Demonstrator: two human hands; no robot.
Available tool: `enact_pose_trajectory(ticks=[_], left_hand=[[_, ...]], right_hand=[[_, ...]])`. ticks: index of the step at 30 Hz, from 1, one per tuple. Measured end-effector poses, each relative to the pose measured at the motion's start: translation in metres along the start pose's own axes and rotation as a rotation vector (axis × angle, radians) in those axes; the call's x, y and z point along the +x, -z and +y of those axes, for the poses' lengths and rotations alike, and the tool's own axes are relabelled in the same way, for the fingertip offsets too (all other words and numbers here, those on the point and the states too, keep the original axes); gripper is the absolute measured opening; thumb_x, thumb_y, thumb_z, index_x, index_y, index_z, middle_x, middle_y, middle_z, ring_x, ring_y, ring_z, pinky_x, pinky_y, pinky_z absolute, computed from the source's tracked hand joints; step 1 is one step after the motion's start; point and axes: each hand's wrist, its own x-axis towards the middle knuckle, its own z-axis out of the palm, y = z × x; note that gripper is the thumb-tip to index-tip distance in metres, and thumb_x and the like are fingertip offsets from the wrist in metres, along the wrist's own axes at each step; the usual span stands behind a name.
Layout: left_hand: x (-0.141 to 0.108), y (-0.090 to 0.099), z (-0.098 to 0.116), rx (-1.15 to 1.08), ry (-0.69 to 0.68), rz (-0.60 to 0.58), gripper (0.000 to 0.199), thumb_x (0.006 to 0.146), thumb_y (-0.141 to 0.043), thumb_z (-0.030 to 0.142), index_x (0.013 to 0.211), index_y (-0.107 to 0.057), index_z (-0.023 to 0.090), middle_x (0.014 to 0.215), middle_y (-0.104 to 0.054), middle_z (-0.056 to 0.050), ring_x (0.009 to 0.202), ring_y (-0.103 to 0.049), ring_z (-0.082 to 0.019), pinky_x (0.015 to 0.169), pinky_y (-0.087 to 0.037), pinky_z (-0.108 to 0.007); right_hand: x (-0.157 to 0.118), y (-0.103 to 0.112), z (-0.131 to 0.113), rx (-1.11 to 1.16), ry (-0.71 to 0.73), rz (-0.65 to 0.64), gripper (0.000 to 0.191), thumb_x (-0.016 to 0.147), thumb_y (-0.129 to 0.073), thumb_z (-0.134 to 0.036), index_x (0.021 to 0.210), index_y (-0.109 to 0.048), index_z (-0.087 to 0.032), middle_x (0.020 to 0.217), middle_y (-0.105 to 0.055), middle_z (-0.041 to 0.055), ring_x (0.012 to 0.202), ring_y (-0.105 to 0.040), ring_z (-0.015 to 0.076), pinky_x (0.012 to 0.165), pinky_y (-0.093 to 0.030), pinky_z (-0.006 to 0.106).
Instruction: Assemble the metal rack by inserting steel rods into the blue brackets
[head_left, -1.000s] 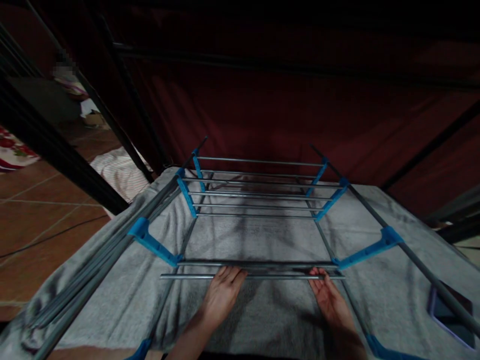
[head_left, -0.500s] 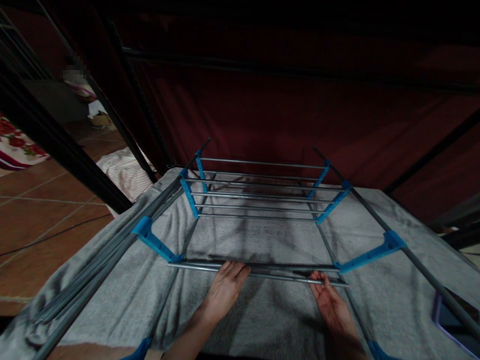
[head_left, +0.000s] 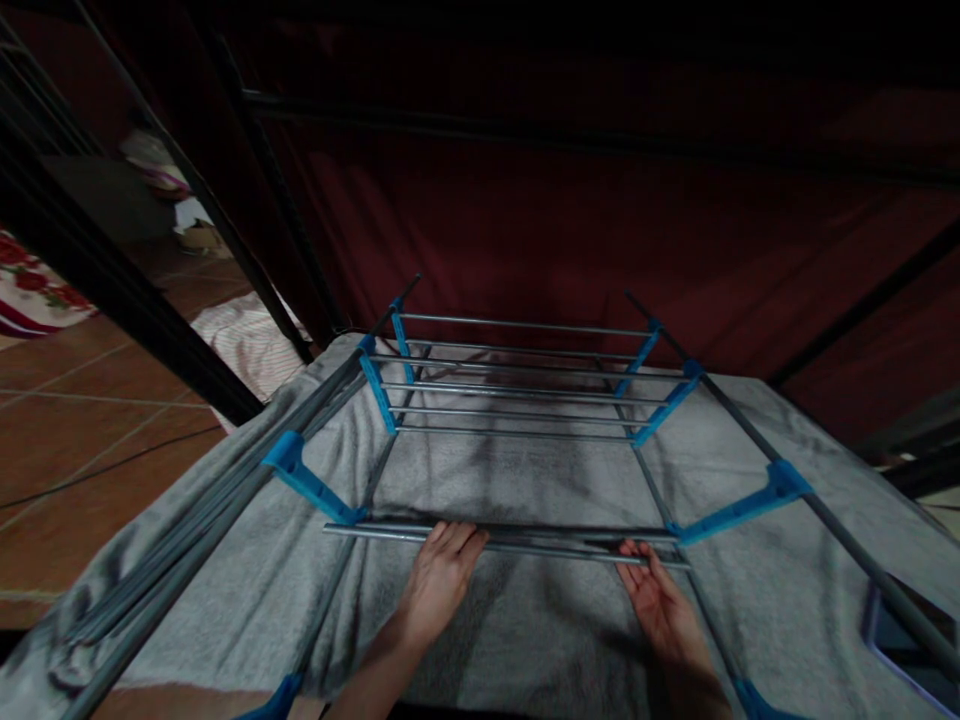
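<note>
A rack frame of grey metal tubes (head_left: pixel 739 415) with blue plastic brackets (head_left: pixel 731 507) lies on a grey blanket (head_left: pixel 517 480). Several cross rods join the brackets in its far part. Near me, a loose metal rod (head_left: pixel 555 550) lies crosswise, just in front of another rod between the two nearer brackets. My left hand (head_left: pixel 446 570) is closed over the loose rod left of its middle. Close to its right end, the fingers of my right hand (head_left: pixel 649 585) pinch the same rod from below.
A bundle of grey tubes (head_left: pixel 187 540) lies along the left side. At the right edge is a phone-like device (head_left: pixel 911 640). Dark bed-frame bars (head_left: pixel 135 270) and a dark red curtain (head_left: pixel 562 240) stand around the blanket. Tiled floor (head_left: pixel 90 420) shows at left.
The loose rod has slid slightly to the left, its left end now sticking out past the left bracket. My left hand has moved a little left with it.
</note>
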Motion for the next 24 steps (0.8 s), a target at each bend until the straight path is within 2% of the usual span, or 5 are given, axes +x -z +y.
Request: enact_pose_trajectory(ticks=[6,10,18,22,24], left_hand=[[0.005,0.003,0.005,0.001,-0.009,0.045,0.029,0.101,-0.047,0.018,0.116,-0.072,0.022,0.103,-0.075,-0.003,0.093,-0.066,-0.019,0.089,-0.050,-0.037],[0.011,0.004,0.011,-0.046,0.023,0.022,0.024,0.101,-0.051,0.026,0.113,-0.072,0.024,0.103,-0.074,-0.003,0.095,-0.066,-0.020,0.090,-0.051,-0.038],[0.014,0.003,0.011,-0.040,0.030,-0.002,0.023,0.100,-0.054,0.022,0.114,-0.071,0.024,0.106,-0.074,-0.003,0.097,-0.067,-0.021,0.092,-0.050,-0.039],[0.016,0.002,0.011,-0.031,0.007,0.004,0.024,0.100,-0.054,0.021,0.115,-0.072,0.024,0.106,-0.074,-0.003,0.095,-0.067,-0.020,0.091,-0.050,-0.039],[0.018,0.001,0.012,-0.031,-0.002,0.010,0.023,0.099,-0.056,0.022,0.115,-0.072,0.023,0.105,-0.074,-0.002,0.093,-0.066,-0.020,0.089,-0.050,-0.038]], right_hand=[[0.001,0.000,0.000,0.044,-0.013,-0.016,0.037,0.071,-0.093,-0.043,0.099,-0.075,-0.029,0.101,-0.079,0.0009,0.102,-0.075,0.0175,0.101,-0.060,0.032],[0.003,0.002,0.001,0.048,-0.006,-0.024,0.037,0.068,-0.094,-0.042,0.097,-0.074,-0.029,0.100,-0.079,0.0017,0.102,-0.075,0.0194,0.099,-0.062,0.034],[0.004,0.006,0.001,0.035,-0.019,-0.006,0.041,0.063,-0.096,-0.042,0.095,-0.073,-0.030,0.102,-0.079,0.0013,0.105,-0.074,0.0200,0.100,-0.061,0.034],[0.004,0.005,0.000,0.027,-0.019,-0.012,0.035,0.067,-0.094,-0.044,0.093,-0.074,-0.030,0.102,-0.079,0.0029,0.105,-0.075,0.0221,0.101,-0.061,0.036],[0.004,0.005,-0.001,0.064,-0.036,-0.019,0.034,0.069,-0.093,-0.042,0.094,-0.074,-0.030,0.101,-0.079,0.0016,0.102,-0.075,0.0203,0.101,-0.060,0.036]])
